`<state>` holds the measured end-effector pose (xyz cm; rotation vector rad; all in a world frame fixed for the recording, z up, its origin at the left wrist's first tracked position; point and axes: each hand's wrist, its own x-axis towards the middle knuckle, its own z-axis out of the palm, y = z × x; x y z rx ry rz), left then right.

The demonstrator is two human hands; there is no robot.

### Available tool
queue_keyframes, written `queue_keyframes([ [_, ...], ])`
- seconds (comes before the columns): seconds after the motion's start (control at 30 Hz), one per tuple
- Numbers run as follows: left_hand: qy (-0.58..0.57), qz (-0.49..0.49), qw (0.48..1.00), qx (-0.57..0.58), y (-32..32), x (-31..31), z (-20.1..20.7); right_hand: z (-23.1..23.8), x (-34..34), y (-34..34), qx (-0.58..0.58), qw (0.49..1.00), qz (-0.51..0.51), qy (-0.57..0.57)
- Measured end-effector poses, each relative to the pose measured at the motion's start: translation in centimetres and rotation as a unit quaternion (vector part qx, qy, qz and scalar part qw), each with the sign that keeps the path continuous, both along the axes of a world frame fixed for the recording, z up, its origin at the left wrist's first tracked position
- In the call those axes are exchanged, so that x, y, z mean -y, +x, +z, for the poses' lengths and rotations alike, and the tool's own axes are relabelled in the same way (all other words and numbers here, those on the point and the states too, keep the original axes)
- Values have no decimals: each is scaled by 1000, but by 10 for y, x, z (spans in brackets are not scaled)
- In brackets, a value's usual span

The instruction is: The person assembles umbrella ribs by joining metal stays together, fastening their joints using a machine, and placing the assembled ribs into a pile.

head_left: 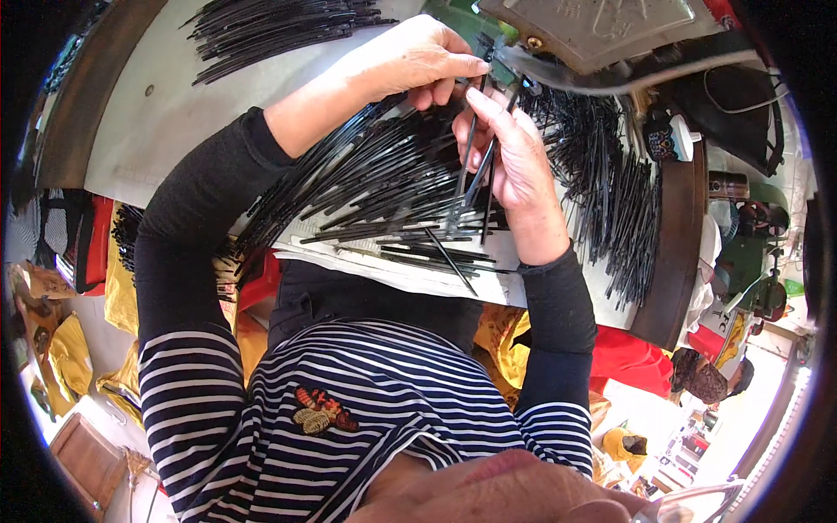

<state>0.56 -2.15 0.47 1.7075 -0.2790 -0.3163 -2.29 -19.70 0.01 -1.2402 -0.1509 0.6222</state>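
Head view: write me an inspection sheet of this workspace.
Surface: pale table, brown edges at both sides.
Job's things: thin black rods, several held, many more in loose piles.
Clutter: stray rods lie crossed near the table's front edge.
Hands: right hand holds rods; left hand has fingertips at their upper ends, grip unclear.
Cables: thin pale cord, upper right.
Surroundings: metal machine part at top; red cloth lower right.

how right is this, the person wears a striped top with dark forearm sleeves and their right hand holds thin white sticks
Not quite: the colour of the sticks is wrong. The head view shows the right hand holding thin black sticks, not white ones. The striped top and dark forearm sleeves are as you say.
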Motion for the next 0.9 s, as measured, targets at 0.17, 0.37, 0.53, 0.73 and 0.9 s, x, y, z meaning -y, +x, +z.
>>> queue_keyframes([
  [0.17, 138, 4, 990, 17, -3, -1, 21, 9, 4, -7, -27, 992, -62, -105],
  [0.37, 195, -33, 953, 230, -17, -7, 25, 21, 64, -5, 41, 984, -64, -160],
  [0.53, 256, -129, 937, 198, -18, 4, 22, 46, 149, 14, 198, 855, -142, -457],
  [0.73, 367, -72, 886, 272, -35, 32, 4, 42, 155, 15, 409, 608, -181, -656],
  [0.9, 421, -67, 845, 321, -32, 32, -6, 22, 89, -2, 506, 682, -32, -528],
])
